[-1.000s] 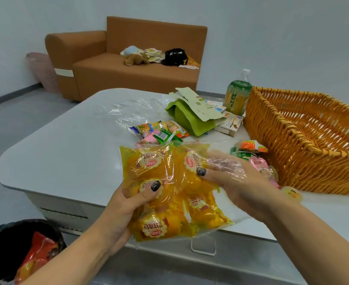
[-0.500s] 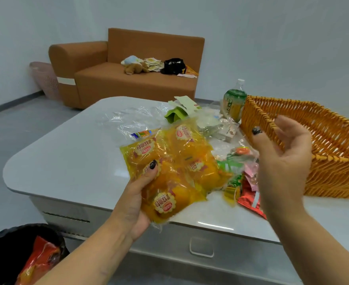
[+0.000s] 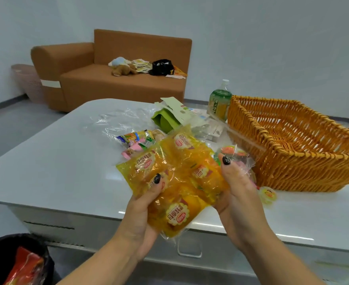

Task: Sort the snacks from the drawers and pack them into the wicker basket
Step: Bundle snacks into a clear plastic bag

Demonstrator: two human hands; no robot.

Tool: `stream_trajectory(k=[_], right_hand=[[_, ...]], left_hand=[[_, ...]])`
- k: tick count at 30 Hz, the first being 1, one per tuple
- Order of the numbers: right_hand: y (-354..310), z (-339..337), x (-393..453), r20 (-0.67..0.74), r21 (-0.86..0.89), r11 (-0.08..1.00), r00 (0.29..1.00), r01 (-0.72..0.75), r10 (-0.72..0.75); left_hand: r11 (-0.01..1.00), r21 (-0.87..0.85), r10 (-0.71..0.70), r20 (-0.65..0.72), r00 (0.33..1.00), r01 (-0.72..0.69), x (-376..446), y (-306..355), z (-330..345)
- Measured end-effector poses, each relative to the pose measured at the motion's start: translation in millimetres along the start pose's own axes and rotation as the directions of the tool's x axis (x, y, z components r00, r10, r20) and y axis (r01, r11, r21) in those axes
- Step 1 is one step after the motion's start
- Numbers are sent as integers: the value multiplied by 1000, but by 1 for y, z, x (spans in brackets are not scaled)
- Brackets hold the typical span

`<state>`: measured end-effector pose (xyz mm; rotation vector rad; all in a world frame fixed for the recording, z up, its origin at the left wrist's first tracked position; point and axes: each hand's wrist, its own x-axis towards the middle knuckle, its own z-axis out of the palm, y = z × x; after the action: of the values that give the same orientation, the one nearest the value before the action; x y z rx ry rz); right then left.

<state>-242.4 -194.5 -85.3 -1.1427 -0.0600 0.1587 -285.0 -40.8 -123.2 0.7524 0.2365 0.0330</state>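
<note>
Both hands grasped the fan of yellow bread packets [image 3: 177, 177] above the near edge of the worktop [image 3: 52, 161]: left hand [image 3: 142, 204] pinching the left side, right hand [image 3: 234, 192] gripping the right. The wicker basket [image 3: 297, 153] lay right of them, nearer the right hand, and looked empty. Loose snacks [image 3: 137, 140] remained beyond.

My white table [image 3: 52, 161] carries the wicker basket [image 3: 305, 153] at three o'clock, a green bottle [image 3: 219, 103] and an open green carton [image 3: 167, 118] at twelve, clear plastic wrap [image 3: 118, 122] at eleven, small candy packets [image 3: 138, 140] at centre and a jelly cup [image 3: 268, 195] beside the basket.
</note>
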Motion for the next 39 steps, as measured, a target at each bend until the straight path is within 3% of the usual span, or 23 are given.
stream_trajectory(k=[4,7,10,12,15,17,19,22,27,31,39], right_hand=[[-15,-16,8,-1,-95,995,1000,22,-22],[-28,-30,13,49,-164,986,998,-17,25],[-34,-42,18,83,-228,971,993,-67,88],[-30,-44,20,140,-295,950,979,-102,149],[-19,-37,18,211,-362,919,946,-159,247],[-11,-33,17,227,-396,900,930,-184,291],[-4,-33,17,217,-395,900,934,-183,285],[-1,-39,22,206,-336,930,952,-150,228],[3,-46,34,329,-243,959,917,-148,225],[4,-49,49,235,-189,965,946,-180,222],[4,-48,73,-17,-315,940,991,-131,132]], left_hand=[[997,65,48,53,997,-51,0,3,-11],[988,78,136,-52,989,-131,6,18,-25],[939,245,260,-47,965,-241,14,41,-35],[874,422,242,47,969,-239,15,48,-33],[804,577,75,140,987,-143,11,42,-21],[810,581,2,145,989,-87,8,37,-12],[800,598,11,78,997,-56,9,34,-6],[863,505,11,-12,1000,-4,13,31,-5],[909,415,-8,-66,998,35,21,26,-15],[905,420,-39,-75,996,67,33,24,-18],[898,438,-28,-49,998,47,56,22,-18]])
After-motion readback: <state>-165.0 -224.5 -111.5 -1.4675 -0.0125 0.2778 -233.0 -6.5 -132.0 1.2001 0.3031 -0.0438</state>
